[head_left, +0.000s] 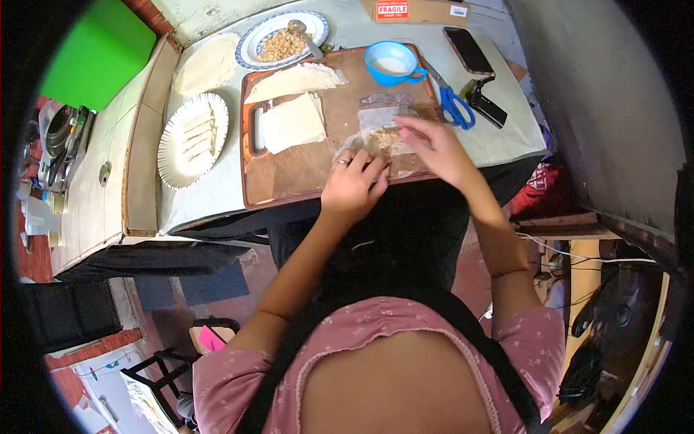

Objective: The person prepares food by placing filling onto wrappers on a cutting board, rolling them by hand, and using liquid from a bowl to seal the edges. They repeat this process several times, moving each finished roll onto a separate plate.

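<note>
On the brown cutting board (289,177) a thin, pale wrapper (376,118) lies with a strip of crumbly filling (394,141) across its near part. My left hand (353,184), with a ring on one finger, has its fingers curled on the wrapper's left edge, pinching it. Just right of the filling, my right hand (438,150) hovers with its fingers stretched and apart, holding nothing. Stacked square wrappers (293,123) and cut-off rounded pieces (296,81) lie on the board's left. A blue cup (394,64) with whitish contents stands at the board's upper right.
Several finished rolls rest on a white fluted plate (173,159) at left. Behind the board is a patterned plate (249,54) of filling with a spoon (307,40). Blue-handled scissors (455,108), a phone (468,50) and a small black stand (486,103) lie right. Round wrappers (206,64) sit back left.
</note>
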Demonstrator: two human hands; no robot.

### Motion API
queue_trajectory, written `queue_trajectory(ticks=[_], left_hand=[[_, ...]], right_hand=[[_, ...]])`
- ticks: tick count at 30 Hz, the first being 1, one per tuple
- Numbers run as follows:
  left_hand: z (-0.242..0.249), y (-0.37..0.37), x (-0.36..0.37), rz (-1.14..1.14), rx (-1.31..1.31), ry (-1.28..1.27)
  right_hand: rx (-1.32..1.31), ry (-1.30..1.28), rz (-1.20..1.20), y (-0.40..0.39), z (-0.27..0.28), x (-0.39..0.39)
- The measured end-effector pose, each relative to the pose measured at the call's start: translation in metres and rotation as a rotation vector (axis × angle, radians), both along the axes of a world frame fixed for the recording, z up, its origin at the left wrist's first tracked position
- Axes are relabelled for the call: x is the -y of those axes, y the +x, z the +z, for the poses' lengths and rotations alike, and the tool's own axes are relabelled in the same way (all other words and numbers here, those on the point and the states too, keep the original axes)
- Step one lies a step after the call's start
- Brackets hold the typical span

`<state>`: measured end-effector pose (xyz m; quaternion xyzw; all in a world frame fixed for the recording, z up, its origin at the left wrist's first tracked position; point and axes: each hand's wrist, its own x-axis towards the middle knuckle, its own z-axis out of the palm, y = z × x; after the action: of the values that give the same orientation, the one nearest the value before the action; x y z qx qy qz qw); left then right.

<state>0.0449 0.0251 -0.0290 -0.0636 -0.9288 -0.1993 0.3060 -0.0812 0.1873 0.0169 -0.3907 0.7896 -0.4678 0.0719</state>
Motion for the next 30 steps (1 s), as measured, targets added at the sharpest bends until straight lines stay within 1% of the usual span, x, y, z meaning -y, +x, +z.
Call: queue_trajectory(ticks=[2,3,6,7,10,13,16,19,22,25,28,30], left_hand=[[-0.001,0.0,0.0,-0.006,-0.006,0.013],[-0.001,0.0,0.001,-0.013,-0.008,0.024],[0.0,0.002,0.004,-0.036,-0.003,0.065],[0.0,0.002,0.005,-0.045,-0.001,0.082],[-0.001,0.001,0.007,-0.074,-0.021,0.105],[0.0,0.001,0.006,-0.072,-0.01,0.105],[0.002,0.0,0.006,-0.095,-0.046,0.143],[0.004,0.001,0.01,-0.093,0.113,0.327],[0.013,-0.004,0.013,-0.075,0.157,0.553],[0.032,-0.016,0.014,-0.039,0.062,0.45],[0.029,-0.034,0.015,-0.061,-0.02,0.34],[0.015,-0.047,0.019,-0.097,0.027,0.313]], right_hand=[[-0.127,-0.039,0.016,0.011,-0.004,0.013],[-0.122,0.036,0.006,0.019,0.004,0.018],[-0.28,0.002,0.037,0.013,-0.02,0.028],[-0.205,0.026,0.036,0.011,-0.021,0.027],[-0.171,0.008,0.138,0.003,-0.018,0.025],[-0.362,-0.006,0.268,-0.018,-0.03,0.025],[-0.291,0.01,0.341,-0.024,-0.028,0.02],[-0.208,0.026,0.289,-0.02,-0.022,0.019],[-0.105,-0.021,0.231,-0.016,-0.006,0.01],[-0.116,0.012,0.089,-0.018,-0.005,-0.001],[-0.077,-0.076,-0.029,-0.006,-0.002,-0.001],[-0.151,-0.06,-0.084,0.005,-0.009,0.006]])
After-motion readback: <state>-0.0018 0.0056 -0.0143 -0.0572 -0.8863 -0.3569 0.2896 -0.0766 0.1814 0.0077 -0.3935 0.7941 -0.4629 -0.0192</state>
